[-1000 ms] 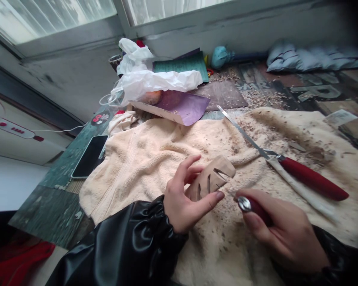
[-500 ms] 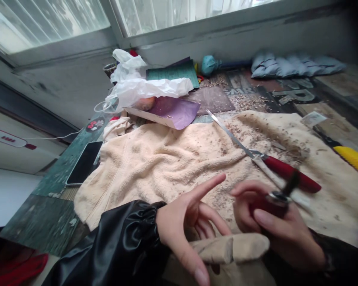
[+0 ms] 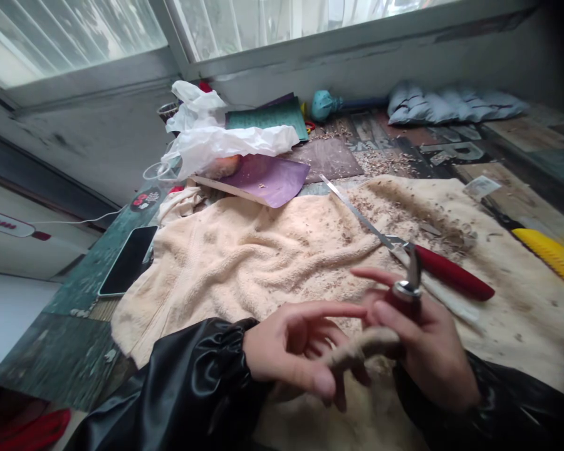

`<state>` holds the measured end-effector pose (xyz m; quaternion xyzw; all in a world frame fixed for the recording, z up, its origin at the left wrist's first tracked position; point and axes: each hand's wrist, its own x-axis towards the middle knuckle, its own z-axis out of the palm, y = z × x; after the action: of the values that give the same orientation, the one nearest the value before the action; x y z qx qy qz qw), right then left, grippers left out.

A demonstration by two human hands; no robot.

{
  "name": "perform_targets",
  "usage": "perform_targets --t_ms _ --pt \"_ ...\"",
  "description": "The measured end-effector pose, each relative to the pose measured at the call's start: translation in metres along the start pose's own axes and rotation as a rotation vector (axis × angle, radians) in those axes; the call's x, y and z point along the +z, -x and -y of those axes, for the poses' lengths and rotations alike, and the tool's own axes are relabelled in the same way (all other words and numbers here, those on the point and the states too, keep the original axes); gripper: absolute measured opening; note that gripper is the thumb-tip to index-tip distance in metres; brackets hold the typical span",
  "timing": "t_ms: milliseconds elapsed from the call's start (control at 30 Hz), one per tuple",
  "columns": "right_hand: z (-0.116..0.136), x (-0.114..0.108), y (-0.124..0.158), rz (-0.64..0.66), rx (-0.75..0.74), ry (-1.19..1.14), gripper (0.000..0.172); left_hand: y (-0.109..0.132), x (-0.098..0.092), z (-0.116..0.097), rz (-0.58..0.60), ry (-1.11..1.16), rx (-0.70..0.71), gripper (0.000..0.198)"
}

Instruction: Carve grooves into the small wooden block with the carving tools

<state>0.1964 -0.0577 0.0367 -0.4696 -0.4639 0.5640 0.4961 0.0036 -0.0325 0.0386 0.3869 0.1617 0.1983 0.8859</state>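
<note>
My left hand (image 3: 301,351) is around a bent, brownish piece of wood (image 3: 376,343), its thumb on the near side and fingers behind and beneath. In my right hand (image 3: 432,351) is a carving knife (image 3: 407,293) with a dark red handle and silver collar; its short blade points up, blurred. The far end of the wood meets my right hand, near the thumb. Both hands are close together above a beige towel (image 3: 225,263) strewn with wood shavings. Beyond my right hand lies a saw (image 3: 451,270) with a red handle and long thin blade.
A phone (image 3: 128,260) lies at the left. Toward the window are a white plastic bag (image 3: 244,139), purple sheet (image 3: 275,178), green sheet (image 3: 267,120), blue-wrapped object (image 3: 326,105) and grey puffy packing (image 3: 451,105). A yellow-handled tool (image 3: 549,254) rests at the right.
My right hand with the knife has moved left toward my left hand. The left thumb and fingers have come in around the wood, which has turned. The knife blade points more upright.
</note>
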Motion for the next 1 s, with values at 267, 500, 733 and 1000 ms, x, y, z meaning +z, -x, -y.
perform_targets --t_ms 267,500,733,1000 --pt "-0.002 -0.008 -0.002 -0.072 -0.309 0.615 0.029 -0.012 0.005 -0.003 -0.555 -0.14 0.235 0.046" --pt "0.003 0.001 -0.005 0.043 -0.526 1.005 0.019 -0.009 0.005 0.001 -0.731 -0.37 0.361 0.036" --pt "-0.001 -0.004 -0.007 0.079 -0.508 1.011 0.023 -0.008 0.008 0.001 -0.648 -0.354 0.318 0.035" --pt "0.001 -0.002 -0.006 0.069 -0.505 1.013 0.024 -0.007 0.004 0.003 -0.677 -0.558 0.409 0.025"
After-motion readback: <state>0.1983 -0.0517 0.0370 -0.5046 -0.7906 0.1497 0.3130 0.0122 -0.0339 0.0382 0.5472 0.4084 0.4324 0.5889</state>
